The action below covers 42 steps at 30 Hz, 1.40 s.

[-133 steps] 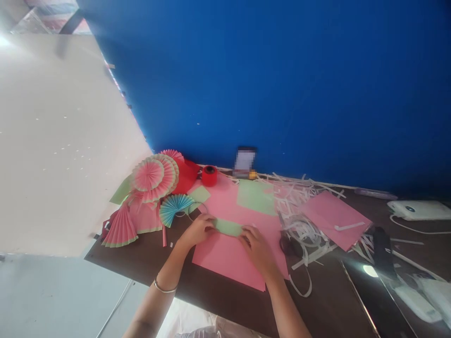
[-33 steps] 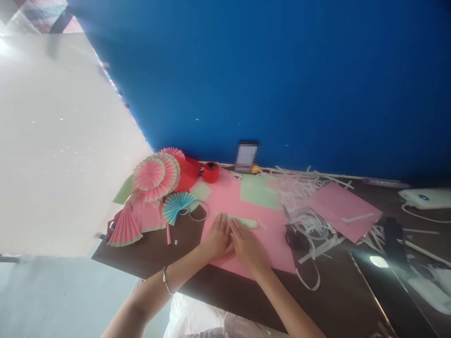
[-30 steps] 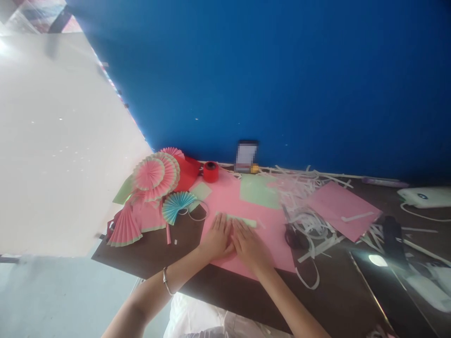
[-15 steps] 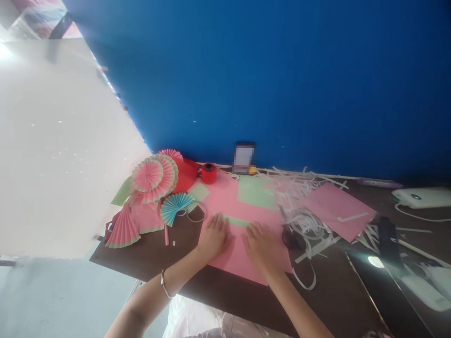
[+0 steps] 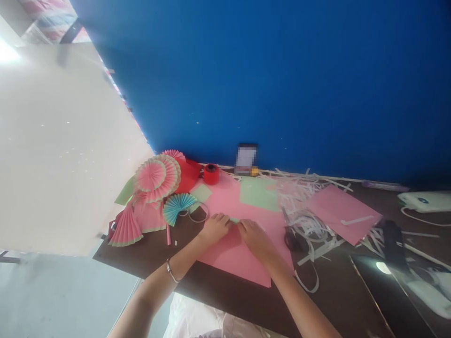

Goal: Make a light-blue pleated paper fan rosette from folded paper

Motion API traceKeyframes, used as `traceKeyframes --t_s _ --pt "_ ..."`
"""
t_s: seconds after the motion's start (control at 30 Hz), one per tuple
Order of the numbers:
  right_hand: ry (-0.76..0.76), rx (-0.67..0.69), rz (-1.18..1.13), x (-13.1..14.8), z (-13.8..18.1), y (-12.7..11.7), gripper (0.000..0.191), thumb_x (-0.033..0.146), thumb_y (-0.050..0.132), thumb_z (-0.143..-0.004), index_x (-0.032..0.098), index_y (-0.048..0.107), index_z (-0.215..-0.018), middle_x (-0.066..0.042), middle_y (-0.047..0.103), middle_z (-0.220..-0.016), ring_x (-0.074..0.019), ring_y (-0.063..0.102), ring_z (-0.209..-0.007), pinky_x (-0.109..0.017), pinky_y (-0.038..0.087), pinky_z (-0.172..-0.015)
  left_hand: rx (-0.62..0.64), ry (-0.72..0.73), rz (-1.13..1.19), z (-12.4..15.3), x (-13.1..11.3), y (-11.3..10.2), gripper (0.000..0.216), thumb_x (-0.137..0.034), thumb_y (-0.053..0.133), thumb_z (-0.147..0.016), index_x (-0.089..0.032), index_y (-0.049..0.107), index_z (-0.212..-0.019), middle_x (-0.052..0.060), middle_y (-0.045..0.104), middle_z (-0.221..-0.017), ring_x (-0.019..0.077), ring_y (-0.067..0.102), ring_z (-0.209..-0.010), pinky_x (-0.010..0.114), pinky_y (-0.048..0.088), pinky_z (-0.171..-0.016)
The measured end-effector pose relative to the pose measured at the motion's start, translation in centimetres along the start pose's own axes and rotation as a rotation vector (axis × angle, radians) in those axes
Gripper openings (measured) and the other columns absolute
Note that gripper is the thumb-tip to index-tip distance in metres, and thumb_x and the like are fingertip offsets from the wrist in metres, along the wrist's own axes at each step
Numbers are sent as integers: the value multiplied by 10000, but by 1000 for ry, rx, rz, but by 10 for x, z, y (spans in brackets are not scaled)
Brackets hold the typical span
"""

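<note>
My left hand [image 5: 214, 228] and my right hand [image 5: 254, 237] meet over a large pink sheet [image 5: 235, 257] on the dark table [image 5: 155, 251]. Both have their fingers curled in, pinching a narrow folded green paper strip [image 5: 234, 219]. Only a short piece of the strip shows between the fingertips. A thin bangle sits on my left wrist.
Pink pleated paper fans [image 5: 155, 174] and a teal fan [image 5: 178, 205] lie at the left. A red tape roll [image 5: 211, 174] and a green sheet [image 5: 259, 193] lie behind the hands. White paper strips [image 5: 303, 206], scissors [image 5: 291, 237], another pink sheet [image 5: 341, 212] and a white device [image 5: 426, 201] lie to the right.
My hands lay flat and spread on the green strip; now they have drawn together with fingers curled on it, covering most of it.
</note>
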State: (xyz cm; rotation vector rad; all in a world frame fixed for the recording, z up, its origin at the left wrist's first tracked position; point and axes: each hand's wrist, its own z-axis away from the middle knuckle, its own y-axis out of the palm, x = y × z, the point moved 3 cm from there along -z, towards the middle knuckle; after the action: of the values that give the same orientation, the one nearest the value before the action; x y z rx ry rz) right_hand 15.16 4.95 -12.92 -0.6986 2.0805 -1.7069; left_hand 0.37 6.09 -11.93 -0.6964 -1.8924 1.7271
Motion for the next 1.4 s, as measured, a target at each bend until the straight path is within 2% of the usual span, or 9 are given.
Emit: traceKeyframes --t_s 0.13,0.37,0.53,0.77,1.0,1.13,1.23,1.4 --pt "-31 43 8 0 -2 2 241 55 367 -839 173 566 -906 -77 561 -886 -208 491 -826 -334 352 -764 8 89 -22 -3 7 4 129 -94 446 -842 -137 555 -897 78 541 -863 197 512 -829 303 425 -666" --pt "28 63 -31 -13 -2 2 205 113 367 -874 182 559 -861 -52 550 -850 -182 484 -797 -313 356 -747 1 -1 -69 -2 20 11 115 -78 421 -846 -125 523 -872 74 530 -856 202 517 -820 318 426 -705" --pt "28 67 -119 -22 -2 -3 236 134 357 -882 203 581 -910 -53 581 -917 -193 496 -880 -326 366 -794 31 -26 -92 0 36 9 131 -122 400 -870 -122 515 -931 71 518 -878 200 507 -844 306 427 -688" --pt "318 10 -438 -31 -5 -10 234 312 351 -904 209 557 -868 -31 588 -880 -169 545 -826 -284 407 -721 85 -129 -2 -3 55 11 180 -257 417 -889 -157 531 -985 74 505 -941 197 485 -905 278 421 -653" --pt "343 -48 -358 -30 -6 -2 277 327 351 -891 205 591 -825 -53 540 -858 -175 531 -771 -291 391 -683 119 -135 54 -7 57 7 188 -272 399 -898 -189 538 -994 66 501 -946 191 474 -898 269 413 -652" --pt "273 -41 -306 -30 -9 1 270 282 355 -887 193 600 -817 -55 516 -820 -167 509 -730 -291 373 -674 141 -153 72 -9 57 1 247 -331 361 -908 -180 549 -966 71 508 -931 197 483 -882 270 412 -623" --pt "234 -9 -270 -29 -11 1 293 241 329 -896 189 590 -772 -43 490 -774 -155 487 -701 -280 356 -660 169 -133 54 -11 56 2 218 -289 374 -905 -180 544 -985 73 513 -940 205 484 -887 265 410 -602" --pt "254 10 -222 -27 -13 1 297 241 329 -904 180 562 -730 -30 459 -751 -134 454 -650 -261 336 -630 198 -91 16 -12 57 5 183 -196 391 -889 -168 529 -1007 77 514 -948 204 490 -886 262 420 -601"
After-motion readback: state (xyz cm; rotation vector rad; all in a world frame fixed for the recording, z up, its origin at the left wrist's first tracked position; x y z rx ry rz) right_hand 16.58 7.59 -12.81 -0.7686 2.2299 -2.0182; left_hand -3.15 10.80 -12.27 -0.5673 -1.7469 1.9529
